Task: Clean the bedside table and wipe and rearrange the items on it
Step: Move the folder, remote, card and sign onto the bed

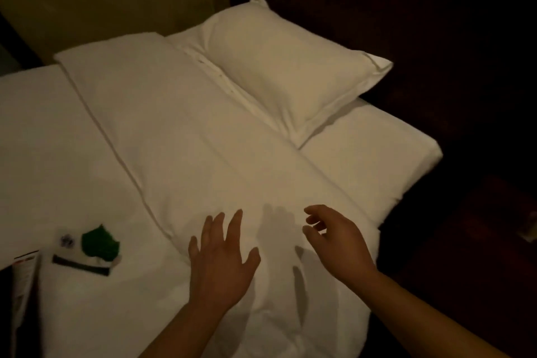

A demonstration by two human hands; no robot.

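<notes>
1. Below the pillow [287, 73], toward the camera, both hands are over the white duvet [189, 139], and neither holds anything.
2. The left hand [220, 261] has its fingers straight and spread, palm down. Whether it presses the cloth or hangs just above it I cannot tell.
3. The right hand [340, 244], on the side away from the small things, has its fingers loosely curled and relaxed, grasping nothing. Its shadow falls on the duvet between the two hands.
4. The bedside table is not in view. The floor and surroundings to the right of the pillow are too dark to make out.
5. Far to the left of the pillow and nearer the camera, a little group lies on the flat sheet beside the duvet's edge: a green item [100, 243], a small clear packet [67, 241] just beside it, a dark strip [81, 264] below both, and a leaflet [24, 270] with red print at the bed's edge. What they are is too blurred to say.
6. My judgement is that these are the table's things, set on the bed while the table gets cleaned.
7. No cloth shows in either hand, so I cannot tell whether the wiping is done.
8. Putting the items back in order on the table appears to remain.
</notes>
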